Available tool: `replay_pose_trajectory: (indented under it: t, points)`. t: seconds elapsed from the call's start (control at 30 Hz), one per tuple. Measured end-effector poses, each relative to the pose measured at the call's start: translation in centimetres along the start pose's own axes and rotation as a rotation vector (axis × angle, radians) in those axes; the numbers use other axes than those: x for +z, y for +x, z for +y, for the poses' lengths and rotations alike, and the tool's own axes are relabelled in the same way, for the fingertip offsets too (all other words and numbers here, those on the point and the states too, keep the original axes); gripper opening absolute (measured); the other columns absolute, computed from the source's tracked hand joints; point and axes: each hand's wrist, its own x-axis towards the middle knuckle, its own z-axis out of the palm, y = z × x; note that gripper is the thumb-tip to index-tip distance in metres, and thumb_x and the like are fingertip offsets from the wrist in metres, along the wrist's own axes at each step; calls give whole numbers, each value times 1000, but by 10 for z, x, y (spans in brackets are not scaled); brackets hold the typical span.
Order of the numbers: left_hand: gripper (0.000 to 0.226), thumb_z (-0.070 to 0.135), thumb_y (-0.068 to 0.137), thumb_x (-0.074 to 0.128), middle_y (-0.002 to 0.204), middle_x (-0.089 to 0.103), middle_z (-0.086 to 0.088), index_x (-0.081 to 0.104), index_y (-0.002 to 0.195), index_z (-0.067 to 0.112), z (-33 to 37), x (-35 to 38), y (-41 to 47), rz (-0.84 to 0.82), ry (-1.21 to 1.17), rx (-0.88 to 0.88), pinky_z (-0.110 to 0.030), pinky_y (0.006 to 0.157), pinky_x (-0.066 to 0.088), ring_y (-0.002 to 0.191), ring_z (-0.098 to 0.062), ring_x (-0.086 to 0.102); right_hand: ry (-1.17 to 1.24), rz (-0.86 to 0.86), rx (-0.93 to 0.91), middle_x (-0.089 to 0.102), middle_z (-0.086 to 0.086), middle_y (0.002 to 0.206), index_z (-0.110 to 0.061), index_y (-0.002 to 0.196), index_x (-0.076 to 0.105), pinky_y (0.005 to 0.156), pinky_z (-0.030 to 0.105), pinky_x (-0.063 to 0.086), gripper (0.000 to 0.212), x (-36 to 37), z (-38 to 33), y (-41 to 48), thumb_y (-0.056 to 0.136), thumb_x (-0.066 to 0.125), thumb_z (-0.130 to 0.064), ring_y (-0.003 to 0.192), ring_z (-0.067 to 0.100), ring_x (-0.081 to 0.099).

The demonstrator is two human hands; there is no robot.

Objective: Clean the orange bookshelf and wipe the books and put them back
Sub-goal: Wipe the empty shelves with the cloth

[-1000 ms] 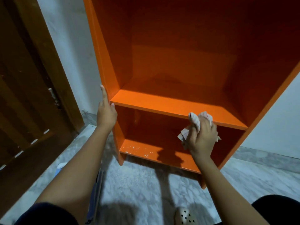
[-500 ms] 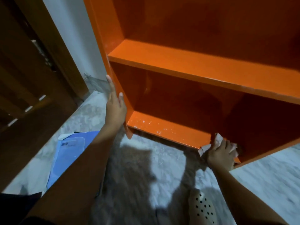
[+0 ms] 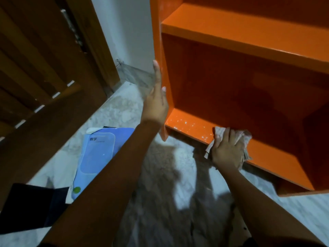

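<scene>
The orange bookshelf [image 3: 249,38] fills the upper right, its compartments bare. White specks dot the left part of its bottom shelf [image 3: 188,124]. My left hand [image 3: 157,100] lies flat against the shelf's left side panel, fingers straight. My right hand [image 3: 227,151] grips a crumpled pale cloth [image 3: 245,139] and presses it on the front edge of the bottom shelf, just right of the specks. A blue book [image 3: 98,157] lies on the floor to the left, partly hidden by my left forearm.
A dark wooden door [image 3: 44,68] stands at the left, beside a white wall [image 3: 128,32]. The floor [image 3: 160,175] is grey marble. A dark item [image 3: 26,207] lies at the lower left next to the book.
My right hand with the cloth dropped from the middle shelf edge to the bottom shelf, then slid left along it. The view tilted down, bringing the blue book into sight. Left hand stays on the side panel.
</scene>
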Motion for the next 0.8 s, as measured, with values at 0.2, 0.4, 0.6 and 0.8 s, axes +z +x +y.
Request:
replay_pose_trajectory:
  t: [0.2, 0.4, 0.6, 0.8]
  points:
    - [65, 15, 101, 33, 66, 44, 0, -17, 138, 35, -3, 1, 1, -4, 38, 58, -27, 61, 35, 54, -5, 35, 76, -37, -231, 24, 12, 155, -8, 148, 25, 117, 43, 7, 54, 1, -63, 5, 101, 17, -34, 144, 35, 17]
    - [62, 19, 101, 35, 69, 47, -5, -11, 140, 29, -11, -2, 5, 16, 28, 117, -27, 61, 36, 56, -9, 41, 626, -28, -426, 63, 14, 112, -12, 113, 61, 87, 37, 40, 33, -16, -117, -8, 87, 44, -21, 107, 31, 54]
    - [60, 15, 98, 41, 76, 56, -7, 3, 144, 11, -17, 7, 7, 147, 94, 190, -24, 60, 41, 61, -17, 51, 786, 211, -209, 71, 3, 106, -21, 111, 68, 87, 39, 47, 32, -13, -121, 42, 96, 41, -26, 98, 24, 62]
    - [59, 16, 95, 42, 74, 58, -6, 13, 146, 8, -29, 4, 13, 146, 92, 294, -20, 56, 44, 56, -17, 51, 675, 1, -41, 72, 13, 99, -25, 109, 71, 77, 35, 50, 24, 3, -138, 75, 90, 58, -33, 92, 34, 66]
